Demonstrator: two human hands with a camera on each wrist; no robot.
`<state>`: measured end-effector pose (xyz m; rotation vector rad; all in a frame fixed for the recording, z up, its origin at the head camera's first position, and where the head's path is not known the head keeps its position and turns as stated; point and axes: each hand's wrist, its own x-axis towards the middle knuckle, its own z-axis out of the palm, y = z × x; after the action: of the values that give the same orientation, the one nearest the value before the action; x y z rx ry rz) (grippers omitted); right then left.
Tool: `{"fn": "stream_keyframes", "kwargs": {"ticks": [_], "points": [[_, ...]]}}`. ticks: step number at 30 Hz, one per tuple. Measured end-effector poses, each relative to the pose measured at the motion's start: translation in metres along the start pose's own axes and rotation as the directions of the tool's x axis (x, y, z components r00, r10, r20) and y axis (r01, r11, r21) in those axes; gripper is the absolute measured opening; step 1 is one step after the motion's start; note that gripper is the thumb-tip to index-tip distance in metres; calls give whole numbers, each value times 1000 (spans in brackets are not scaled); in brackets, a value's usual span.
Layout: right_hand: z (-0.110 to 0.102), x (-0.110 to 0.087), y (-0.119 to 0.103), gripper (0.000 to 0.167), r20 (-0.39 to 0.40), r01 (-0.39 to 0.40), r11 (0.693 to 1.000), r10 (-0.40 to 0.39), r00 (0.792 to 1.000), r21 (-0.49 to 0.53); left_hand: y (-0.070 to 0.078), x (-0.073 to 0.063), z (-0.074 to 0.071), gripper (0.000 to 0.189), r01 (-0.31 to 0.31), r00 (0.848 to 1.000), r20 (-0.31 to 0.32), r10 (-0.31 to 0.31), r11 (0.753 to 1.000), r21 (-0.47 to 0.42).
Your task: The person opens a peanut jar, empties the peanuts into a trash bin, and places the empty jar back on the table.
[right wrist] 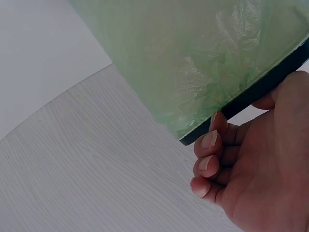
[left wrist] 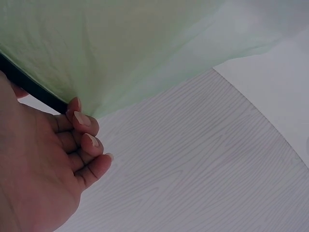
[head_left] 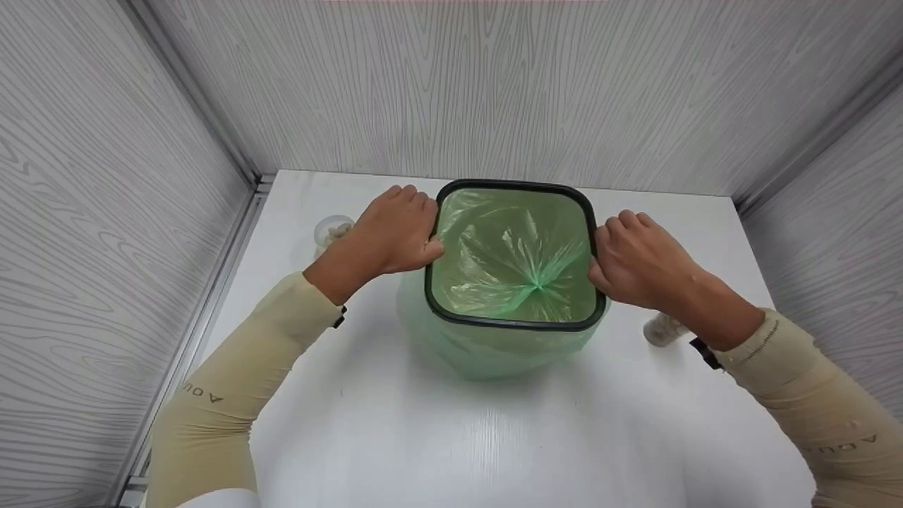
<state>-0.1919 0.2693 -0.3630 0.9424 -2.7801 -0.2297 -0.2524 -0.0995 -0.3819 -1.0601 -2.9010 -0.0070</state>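
A square trash can (head_left: 504, 353) stands on the white table, lined with a thin green plastic bag (head_left: 494, 247). The bag's folds gather to a point low inside, and its film hangs down over the outer walls. Around the mouth runs a black rim ring (head_left: 508, 324). My left hand (head_left: 398, 229) grips this ring on the left side, thumb over the top. On the opposite side my right hand (head_left: 635, 261) grips it the same way. Both wrist views show curled fingertips (left wrist: 82, 121) at the ring's underside, with the green film (right wrist: 203, 63) right beside them.
Left of the can, partly behind my left wrist, is a small clear container (head_left: 331, 229) with pale contents. A similar clear jar (head_left: 662, 330) lies under my right wrist. Grey wood-grain panels (head_left: 494, 85) enclose the white table (head_left: 487, 451) at the back and sides.
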Motion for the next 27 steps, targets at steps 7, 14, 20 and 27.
{"fn": "stream_keyframes", "kwargs": {"ticks": [7,14,20,27], "points": [[-1,0,-1,27,18,-23,1000,23,1000,8,0,1,1,46,2,1000,-13,-2,1000,-15],[1,-1,-3,27,18,-41,999,40,999,29,-1,-4,6,44,32,999,-8,-33,996,-80],[2,-1,-3,28,-23,-25,1000,25,999,18,-3,-6,7,43,37,999,-13,-39,990,-135],[0,-2,-2,28,-41,-12,1000,13,999,10,-5,-6,10,44,33,999,-24,-39,981,-190]]}}
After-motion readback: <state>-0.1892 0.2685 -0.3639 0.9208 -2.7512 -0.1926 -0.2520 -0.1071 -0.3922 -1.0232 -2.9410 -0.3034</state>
